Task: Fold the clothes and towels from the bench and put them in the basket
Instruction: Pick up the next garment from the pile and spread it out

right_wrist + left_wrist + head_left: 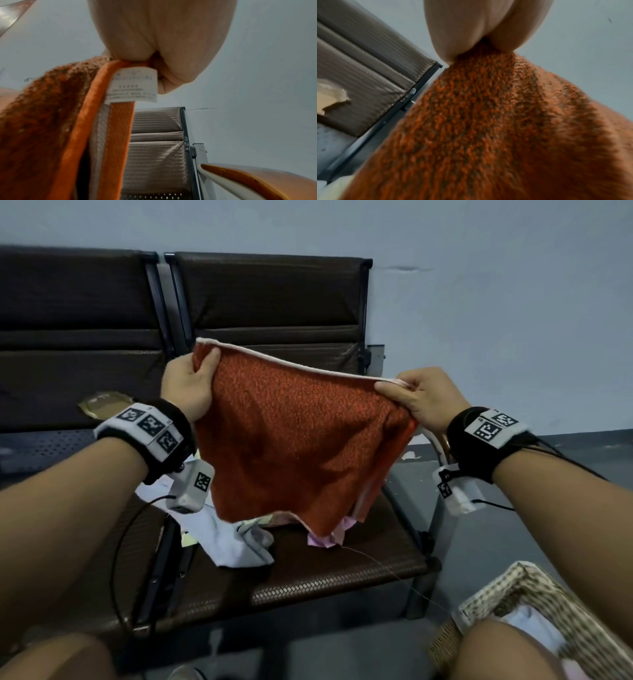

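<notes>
An orange towel (301, 440) with a pale trimmed top edge hangs spread in the air above the bench seat (342, 563). My left hand (191, 385) grips its upper left corner, and my right hand (411, 398) pinches its upper right corner. The left wrist view shows the orange towel (488, 128) bunched under my palm. In the right wrist view my right hand (163, 44) holds the towel's hem (89, 111) beside a white care label (132, 85). The wicker basket (534, 597) stands at the lower right with pale cloth inside.
A white garment (226, 539) and a pink cloth (325, 537) lie on the brown bench seat under the towel. A second seat (68, 337) is at the left, with a torn patch (102, 405). A wooden armrest (257, 178) is at the right.
</notes>
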A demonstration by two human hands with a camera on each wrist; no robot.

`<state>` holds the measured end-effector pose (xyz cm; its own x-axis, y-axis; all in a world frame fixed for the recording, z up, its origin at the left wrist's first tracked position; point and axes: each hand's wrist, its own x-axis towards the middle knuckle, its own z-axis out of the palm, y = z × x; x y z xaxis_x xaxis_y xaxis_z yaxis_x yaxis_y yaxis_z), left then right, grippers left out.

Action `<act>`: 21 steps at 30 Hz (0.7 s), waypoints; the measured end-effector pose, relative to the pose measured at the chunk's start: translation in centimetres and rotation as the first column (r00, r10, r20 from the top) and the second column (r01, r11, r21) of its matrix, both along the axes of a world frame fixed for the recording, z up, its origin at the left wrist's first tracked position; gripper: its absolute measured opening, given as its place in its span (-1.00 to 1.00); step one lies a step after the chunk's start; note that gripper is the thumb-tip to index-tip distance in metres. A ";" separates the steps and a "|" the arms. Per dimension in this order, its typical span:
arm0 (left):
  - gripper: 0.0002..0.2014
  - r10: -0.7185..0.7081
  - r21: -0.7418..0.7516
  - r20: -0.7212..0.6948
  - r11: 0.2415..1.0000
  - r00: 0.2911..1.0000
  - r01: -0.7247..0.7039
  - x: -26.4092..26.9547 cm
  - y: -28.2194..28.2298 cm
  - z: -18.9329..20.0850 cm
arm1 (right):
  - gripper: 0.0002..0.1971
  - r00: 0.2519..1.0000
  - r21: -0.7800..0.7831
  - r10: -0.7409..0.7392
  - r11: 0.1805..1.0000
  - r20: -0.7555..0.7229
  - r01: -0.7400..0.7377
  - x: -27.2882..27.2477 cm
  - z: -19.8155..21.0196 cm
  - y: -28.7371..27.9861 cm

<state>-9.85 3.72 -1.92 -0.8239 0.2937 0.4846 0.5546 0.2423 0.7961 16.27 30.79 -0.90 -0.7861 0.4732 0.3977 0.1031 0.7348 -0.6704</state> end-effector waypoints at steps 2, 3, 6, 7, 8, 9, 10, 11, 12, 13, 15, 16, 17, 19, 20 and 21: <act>-0.50 0.050 -0.070 -0.061 0.996 0.997 -0.054 -0.5 0.3 -0.2 | -0.53 1.000 -0.066 -0.001 0.998 -0.005 0.001 -0.1 -0.2 0.3; -0.50 0.062 -0.088 -0.063 0.994 0.996 -0.068 -0.6 0.6 -0.4 | -0.54 1.000 -0.101 -0.002 0.995 0.001 0.002 -0.1 -0.3 0.4; -0.56 0.091 -0.061 0.067 0.994 0.994 -0.087 -0.3 1.8 -1.1 | -0.49 0.998 -0.239 -0.029 0.970 0.052 0.040 -0.7 -0.6 -0.2; -0.58 0.093 0.005 0.164 0.995 0.982 -0.096 -0.2 2.3 -1.2 | -0.52 0.996 -0.310 -0.065 0.947 0.069 0.083 -1.1 -0.6 -0.5; -0.59 0.081 0.081 0.261 0.991 0.962 -0.106 0.2 2.8 -1.1 | -0.59 0.992 -0.397 -0.104 0.909 0.073 0.124 -1.5 -0.6 -0.8; -0.57 0.052 0.149 0.347 0.983 0.937 -0.109 0.8 3.3 -0.9 | -0.67 0.989 -0.487 -0.135 0.860 0.065 0.149 -2.0 -0.5 -1.4; -0.57 0.000 0.216 0.418 0.971 0.908 -0.100 1.6 3.8 -0.6 | -0.74 0.987 -0.570 -0.149 0.808 0.054 0.153 -2.4 -0.4 -1.9; -0.62 -0.074 0.285 0.469 0.956 0.880 -0.072 2.6 4.4 -0.5 | -0.75 0.988 -0.629 -0.144 0.763 0.053 0.145 -2.9 -0.3 -2.4; -0.68 -0.149 0.335 0.496 0.942 0.855 -0.030 3.9 5.0 -0.4 | -0.70 0.990 -0.661 -0.129 0.738 0.058 0.135 -3.2 -0.2 -3.0; -0.71 -0.213 0.362 0.500 0.932 0.839 0.021 5.2 5.6 -0.3 | -0.65 0.991 -0.666 -0.121 0.734 0.062 0.131 -3.7 0.0 -3.7; -0.70 -0.333 0.364 0.476 0.917 0.814 0.163 8.0 6.5 -0.2 | -0.68 0.992 -0.640 -0.111 0.758 0.062 0.125 -4.4 0.5 -5.2; -0.70 -0.397 0.354 0.457 0.902 0.796 0.246 9.5 6.8 -0.1 | -0.69 0.994 -0.640 -0.093 0.762 0.053 0.105 -4.7 0.8 -5.9; -0.72 -0.453 0.335 0.432 0.883 0.780 0.328 10.8 6.9 -0.1 | -0.67 0.998 -0.668 -0.059 0.741 0.030 0.064 -4.9 1.0 -6.5; -0.79 -0.535 0.257 0.380 0.845 0.755 0.469 12.7 6.9 0.0 | -0.53 1.000 -0.713 0.028 0.701 0.005 -0.016 -5.1 1.4 -7.3; -0.82 -0.560 0.207 0.364 0.828 0.744 0.522 13.2 6.6 0.1 | -0.50 0.997 -0.697 0.068 0.716 0.020 -0.035 -5.1 1.5 -7.5; -0.84 -0.581 0.176 0.361 0.811 0.730 0.558 13.3 6.3 0.2 | -0.54 0.996 -0.665 0.087 0.745 0.034 -0.042 -4.9 1.5 -7.6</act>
